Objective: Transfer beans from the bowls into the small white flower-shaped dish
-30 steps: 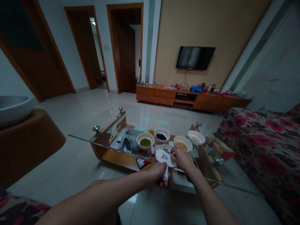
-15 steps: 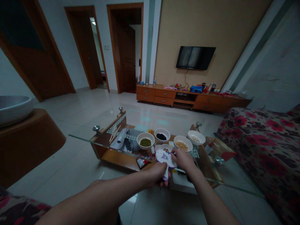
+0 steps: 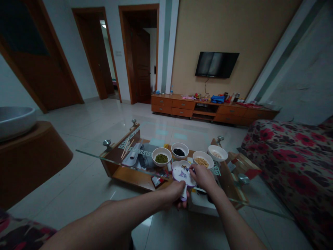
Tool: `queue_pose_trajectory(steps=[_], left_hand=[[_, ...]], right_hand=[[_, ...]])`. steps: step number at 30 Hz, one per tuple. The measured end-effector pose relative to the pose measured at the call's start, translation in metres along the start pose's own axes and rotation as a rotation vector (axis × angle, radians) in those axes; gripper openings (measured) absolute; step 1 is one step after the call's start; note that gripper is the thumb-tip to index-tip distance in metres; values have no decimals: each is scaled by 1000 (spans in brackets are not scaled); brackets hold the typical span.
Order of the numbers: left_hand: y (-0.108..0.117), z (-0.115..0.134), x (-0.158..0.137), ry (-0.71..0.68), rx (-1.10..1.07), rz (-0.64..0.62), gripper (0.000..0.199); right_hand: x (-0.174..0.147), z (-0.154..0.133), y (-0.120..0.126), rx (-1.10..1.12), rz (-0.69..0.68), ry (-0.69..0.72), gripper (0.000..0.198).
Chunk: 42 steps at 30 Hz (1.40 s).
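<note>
My left hand point(image 3: 176, 194) is closed round the handle of a white and purple paddle-shaped piece point(image 3: 179, 176), perhaps a hand fan or hand mirror, with a cartoon figure on its face. A few dark and yellowish beans point(image 3: 184, 167) show at its far edge, in or just beyond a white dish. Over its right side my right hand point(image 3: 204, 177) is pinched, with a thin dark sliver at the fingertips that is too small to name. Beyond the hands stand white bowls of green beans point(image 3: 161, 158), black beans point(image 3: 179, 152), yellow beans point(image 3: 202, 161) and pale pieces point(image 3: 216, 154).
The bowls rest on a glass-topped coffee table point(image 3: 104, 154) with wooden sides. Chopsticks point(image 3: 127, 149) lie at its left. A white box point(image 3: 201, 203) sits below my right wrist. A flowered sofa point(image 3: 293, 166) stands at right, a TV cabinet point(image 3: 182, 107) at the back.
Very little differs. Both hands and the purple-edged paddle stay in nearly the same place, with only a slight shift of my right fingers.
</note>
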<state>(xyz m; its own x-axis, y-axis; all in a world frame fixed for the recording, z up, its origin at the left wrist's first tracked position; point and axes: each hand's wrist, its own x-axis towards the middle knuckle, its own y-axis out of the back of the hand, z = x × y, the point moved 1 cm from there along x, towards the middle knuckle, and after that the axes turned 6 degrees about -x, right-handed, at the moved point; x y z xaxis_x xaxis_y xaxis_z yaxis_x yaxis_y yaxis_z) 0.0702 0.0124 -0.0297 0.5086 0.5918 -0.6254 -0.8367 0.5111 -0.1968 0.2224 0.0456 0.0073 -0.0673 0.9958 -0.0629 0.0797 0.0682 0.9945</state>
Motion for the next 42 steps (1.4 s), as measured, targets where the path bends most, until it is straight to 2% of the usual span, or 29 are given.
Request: queue_pose_trajectory(steps=[4, 7, 10, 13, 17, 27, 30, 34, 37, 42], left_hand=[[-1, 2, -4, 0, -1, -1, 44], [-1, 3, -5, 5, 6, 5, 45], [0, 2, -4, -1, 9, 0, 45], [0, 2, -4, -9, 0, -11, 42], [-2, 5, -9, 11, 0, -4, 42], [-1, 4, -8, 12, -1, 7, 43], [-1, 3, -7, 10, 6, 3, 43], [-1, 4, -9, 10, -2, 4, 42], [-1, 5, -8, 1, -4, 19, 42], [-1, 3, -5, -1, 5, -6, 43]], right_hand=[[-3, 0, 11, 2, 128, -50, 30], [-4, 5, 18, -24, 217, -202, 33], [-6, 13, 21, -66, 242, -365, 36], [-7, 19, 22, -97, 264, -450, 37], [-6, 20, 20, -81, 267, -430, 37], [-1, 7, 10, 7, 89, -206, 30], [0, 11, 13, 27, 149, -241, 32], [6, 32, 16, 64, 251, -387, 38], [12, 48, 11, 24, 248, -446, 38], [21, 62, -3, -36, 179, -414, 36]])
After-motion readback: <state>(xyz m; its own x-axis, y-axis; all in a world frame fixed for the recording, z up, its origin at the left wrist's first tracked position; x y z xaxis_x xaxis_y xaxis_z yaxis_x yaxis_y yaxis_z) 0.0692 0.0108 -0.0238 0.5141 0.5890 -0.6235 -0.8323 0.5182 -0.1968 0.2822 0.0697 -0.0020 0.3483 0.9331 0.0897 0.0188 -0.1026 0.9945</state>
